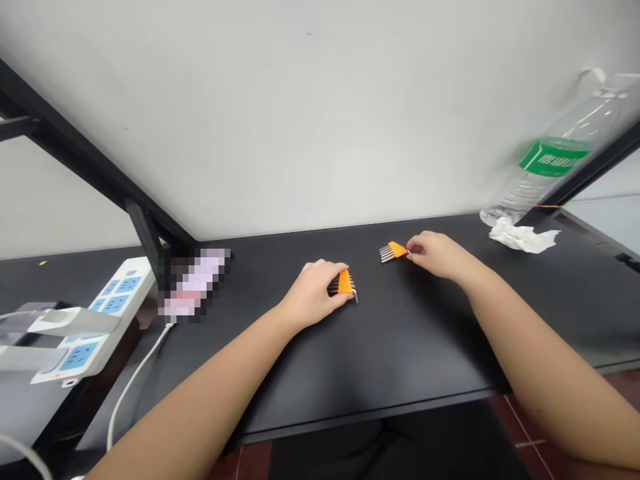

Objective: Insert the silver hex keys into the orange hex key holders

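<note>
My left hand point(314, 292) rests on the black table point(400, 347), its fingers closed on an orange holder of hex keys point(344, 283) that lies on the surface. Further back and to the right, my right hand point(436, 253) pinches the end of a second orange hex key holder point(393, 251), whose metal keys fan out to the left. Both sets touch the table. The two hands are a short way apart.
A clear plastic bottle with a green label point(550, 160) stands at the back right beside a crumpled white tissue point(523, 235). A white power strip point(95, 320) with a white cable point(133, 383) lies at the left, next to a black frame post point(150, 243). A white wall stands behind.
</note>
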`<state>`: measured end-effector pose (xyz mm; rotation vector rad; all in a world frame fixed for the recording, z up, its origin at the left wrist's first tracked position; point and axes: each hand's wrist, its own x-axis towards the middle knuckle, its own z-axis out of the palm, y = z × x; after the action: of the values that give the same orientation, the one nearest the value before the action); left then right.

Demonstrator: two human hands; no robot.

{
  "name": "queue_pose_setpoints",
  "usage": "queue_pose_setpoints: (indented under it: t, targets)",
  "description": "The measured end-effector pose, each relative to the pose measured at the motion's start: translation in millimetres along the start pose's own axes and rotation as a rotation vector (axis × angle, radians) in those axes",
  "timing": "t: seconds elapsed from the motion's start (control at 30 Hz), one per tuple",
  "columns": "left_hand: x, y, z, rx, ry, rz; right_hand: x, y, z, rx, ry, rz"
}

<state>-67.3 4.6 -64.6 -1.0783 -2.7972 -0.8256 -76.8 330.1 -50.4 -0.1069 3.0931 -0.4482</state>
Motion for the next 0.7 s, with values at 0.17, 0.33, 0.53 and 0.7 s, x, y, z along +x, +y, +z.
queue_pose_setpoints:
  t: [0.17, 0.33, 0.53, 0.7]
  targets:
    - [6, -13, -0.3, 0.089, -0.013, -0.119, -4, -21, 4, 0.061, -0.069, 0.124]
    - [6, -15, -4.0, 0.205, 0.164, -0.167, -19, -53, 16, 0.2, -0.097, 0.027]
    - [0, 14, -5.7, 0.141, 0.006, -0.029, -34, -84, 35, 0.385, -0.069, -0.185]
    - [1, 20, 2.9, 0.128, -0.046, -0.106, -39, -96, 43, 0.44, -0.025, -0.291]
